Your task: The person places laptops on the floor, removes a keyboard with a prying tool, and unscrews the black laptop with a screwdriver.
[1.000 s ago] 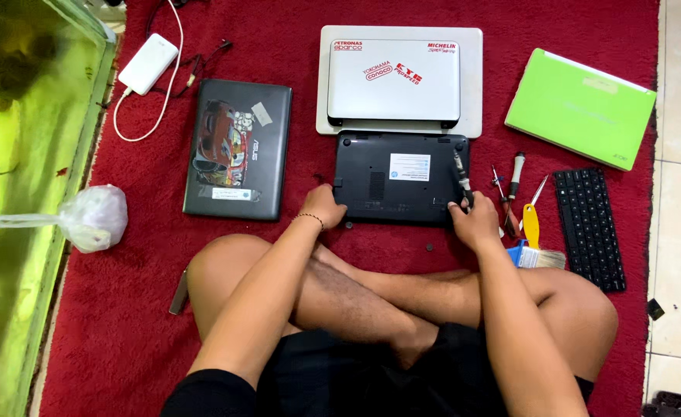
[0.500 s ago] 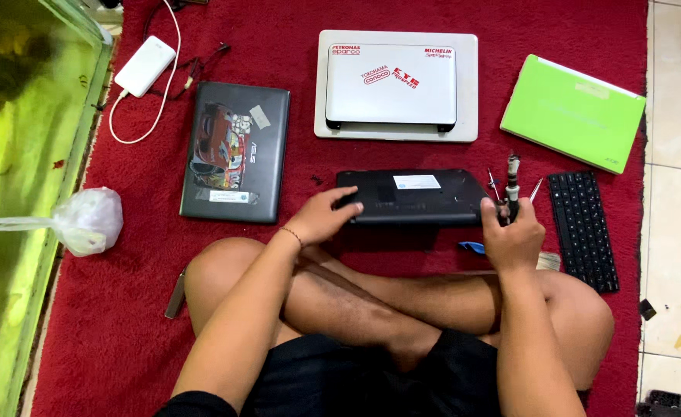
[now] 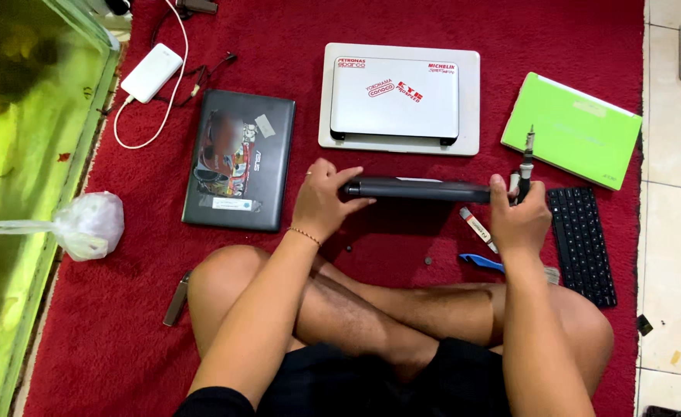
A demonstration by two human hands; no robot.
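Head camera is looking down at my crossed legs on a red carpet [image 3: 433, 23]. I am holding a small black plastic laptop [image 3: 417, 189] up on its edge, just above the carpet in front of my knees. My left hand [image 3: 321, 202] is closing around its left end, thumb on top, to keep it from tipping. My right hand [image 3: 519, 216] is gripping the right end, and the same hand is also pinching a thin black screwdriver [image 3: 525, 162] that is pointing up, so I am not putting the tool down.

Two tiny dark screws [image 3: 428, 261] are lying on the carpet under the laptop. A white-handled tool [image 3: 478, 228] and a blue plastic pry tool [image 3: 481, 262] are lying near my right hand. A flat black keyboard [image 3: 582, 235] is sitting just to the right. Farther away are a bright green laptop [image 3: 572, 130], a white laptop with stickers [image 3: 395, 96] on a white tray, and a dark grey laptop with a picture sticker [image 3: 240, 158].
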